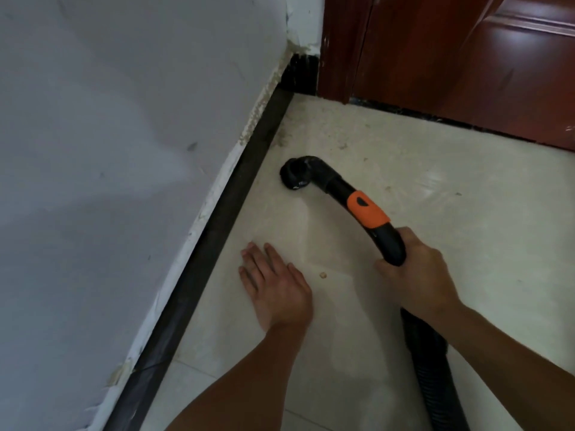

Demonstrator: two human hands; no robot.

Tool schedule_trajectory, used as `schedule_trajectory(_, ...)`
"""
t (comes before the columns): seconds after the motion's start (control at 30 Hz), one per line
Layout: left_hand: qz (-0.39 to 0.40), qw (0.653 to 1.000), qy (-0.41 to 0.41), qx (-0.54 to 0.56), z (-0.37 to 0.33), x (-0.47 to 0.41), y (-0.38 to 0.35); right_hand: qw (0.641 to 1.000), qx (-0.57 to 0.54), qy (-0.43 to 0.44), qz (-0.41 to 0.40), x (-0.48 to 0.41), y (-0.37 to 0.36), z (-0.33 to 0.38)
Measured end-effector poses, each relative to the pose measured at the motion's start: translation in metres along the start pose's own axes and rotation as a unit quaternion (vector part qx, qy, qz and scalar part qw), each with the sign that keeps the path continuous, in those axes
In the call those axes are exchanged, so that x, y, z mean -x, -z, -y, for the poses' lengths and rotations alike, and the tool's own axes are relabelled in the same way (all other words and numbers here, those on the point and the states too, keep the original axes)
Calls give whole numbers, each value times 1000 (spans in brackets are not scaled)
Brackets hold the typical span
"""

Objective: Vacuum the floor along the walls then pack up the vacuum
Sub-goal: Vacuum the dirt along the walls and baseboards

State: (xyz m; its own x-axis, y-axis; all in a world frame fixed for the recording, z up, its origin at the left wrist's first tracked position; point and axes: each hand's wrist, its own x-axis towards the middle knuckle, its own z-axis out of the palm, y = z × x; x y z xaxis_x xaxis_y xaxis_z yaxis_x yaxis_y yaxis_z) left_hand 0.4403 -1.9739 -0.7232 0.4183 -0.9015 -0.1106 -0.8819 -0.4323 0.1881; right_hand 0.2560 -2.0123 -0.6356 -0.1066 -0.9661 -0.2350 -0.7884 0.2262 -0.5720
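Head view: one picture, looking down at a room corner.
Right hand [417, 275]: grip closed around the black curved vacuum handle [389, 241], at right.
Nozzle [294, 175]: round black end of the handle, resting on the floor [435, 213], near the dark baseboard [236, 188].
Orange band [367, 209]: on the handle, between nozzle and hand.
Hose [432, 368]: ribbed, black, ran near-right under the right forearm.
Left hand [273, 284]: grip open, palm flat on the floor, holding nothing.
Crumb [323, 275]: on the tile between the hands.
Wall [124, 150]: white, at left.
Door [466, 57]: reddish wood, far right.
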Motion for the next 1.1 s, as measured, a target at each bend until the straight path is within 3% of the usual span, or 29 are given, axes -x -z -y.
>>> schedule_trajectory(0.27, -9, 1000, -3, 21, -1, -1, 1, 997, -78, -7, -18, -92, -13, 52)
schedule_trajectory(0.5, 9, 1000, 3, 17, -2, -1, 4, 996, -17, 65, 55, -38, -4, 34)
schedule_trajectory(0.63, 1, 1000, -4, 23, -1, -1, 5, 995, 8, 56, 87, -11, 14, -3)
schedule_trajectory(0.93, -4, 1000, -8, 21, -3, -1, 6, 992, 15, -110, -66, -7, 84, -81)
schedule_trajectory(1.1, 28, 1000, 8, 2, -3, 0, 8, 989, 19, -119, -88, -29, 76, -65)
